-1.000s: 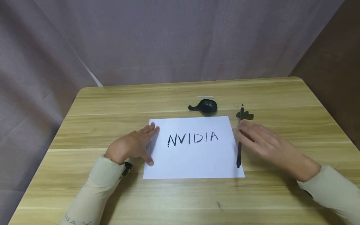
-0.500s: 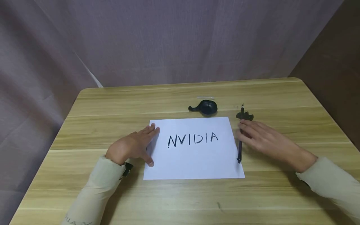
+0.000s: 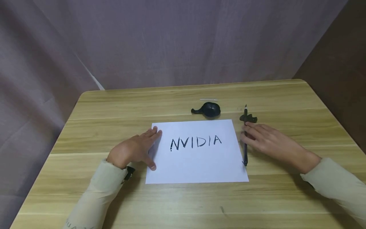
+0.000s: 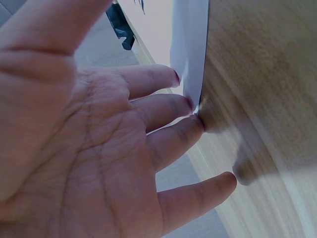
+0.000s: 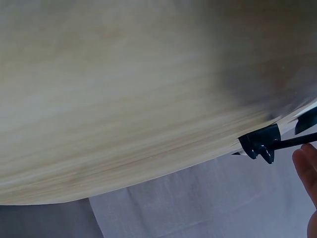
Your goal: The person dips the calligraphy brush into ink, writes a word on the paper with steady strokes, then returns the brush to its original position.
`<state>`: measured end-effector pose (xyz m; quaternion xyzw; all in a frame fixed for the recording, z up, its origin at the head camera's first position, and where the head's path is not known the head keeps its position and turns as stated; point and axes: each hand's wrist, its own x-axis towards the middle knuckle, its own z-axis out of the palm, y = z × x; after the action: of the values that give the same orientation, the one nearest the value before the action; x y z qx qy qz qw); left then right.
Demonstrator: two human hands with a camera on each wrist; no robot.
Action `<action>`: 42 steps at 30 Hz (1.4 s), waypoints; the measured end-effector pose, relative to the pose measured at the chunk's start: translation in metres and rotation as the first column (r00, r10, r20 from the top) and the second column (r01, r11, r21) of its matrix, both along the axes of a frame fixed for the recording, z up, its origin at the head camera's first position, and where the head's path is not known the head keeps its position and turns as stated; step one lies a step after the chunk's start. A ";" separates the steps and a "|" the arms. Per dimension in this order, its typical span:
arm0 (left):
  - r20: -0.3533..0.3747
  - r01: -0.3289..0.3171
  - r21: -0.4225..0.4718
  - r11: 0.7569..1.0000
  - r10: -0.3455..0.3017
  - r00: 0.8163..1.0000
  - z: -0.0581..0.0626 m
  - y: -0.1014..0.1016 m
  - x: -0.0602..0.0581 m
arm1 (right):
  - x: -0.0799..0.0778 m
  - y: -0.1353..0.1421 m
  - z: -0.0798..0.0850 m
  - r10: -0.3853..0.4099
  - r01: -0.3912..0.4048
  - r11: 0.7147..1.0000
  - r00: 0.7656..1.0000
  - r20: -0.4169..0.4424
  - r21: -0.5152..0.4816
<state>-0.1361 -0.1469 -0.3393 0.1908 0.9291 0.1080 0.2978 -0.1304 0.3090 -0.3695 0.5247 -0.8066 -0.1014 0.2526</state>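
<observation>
My left hand (image 3: 134,149) lies with fingers spread on the left edge of a white paper sheet (image 3: 197,168), which bears "NVIDIA" in black brush strokes. In the left wrist view, several fingertips of the hand (image 4: 114,144) touch the paper (image 4: 190,44) at its edge. Beside the sheet's right edge, my right hand (image 3: 268,141) pinches a slim black calligraphy brush (image 3: 245,152) by its handle. The brush's front part lies across a small dark brush rest (image 3: 251,118), its tip pointing to the far side. In the right wrist view the rest (image 5: 260,142) shows beneath the brush (image 5: 294,142).
Behind the paper sits a black ink dish (image 3: 211,109) with a curved handle, and a thin clear stick (image 3: 208,100) lies beyond it. The wooden table (image 3: 114,108) ends at a grey curtain (image 3: 183,44). A dark smudge (image 3: 222,210) marks the table near the front.
The brush's front part has come down onto the rest, and its rear end has swung slightly right, off the paper's edge. My left hand and the paper stay put.
</observation>
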 end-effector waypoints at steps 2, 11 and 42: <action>-0.002 0.000 -0.004 1.000 0.000 1.000 0.000 0.000 0.000 | -0.002 0.000 -0.001 0.000 0.000 1.000 1.000 -0.003 0.001; -0.015 0.004 -0.012 1.000 -0.004 1.000 -0.002 -0.001 -0.001 | -0.007 -0.001 -0.004 -0.038 0.037 0.999 0.999 0.032 0.029; -0.011 -0.005 -0.002 1.000 0.005 1.000 -0.003 0.002 -0.002 | 0.000 0.007 -0.003 -0.076 0.070 0.996 0.990 0.120 0.050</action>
<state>-0.1383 -0.1447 -0.3427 0.1890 0.9313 0.1066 0.2925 -0.1307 0.3161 -0.3729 0.5058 -0.8366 -0.0967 0.1867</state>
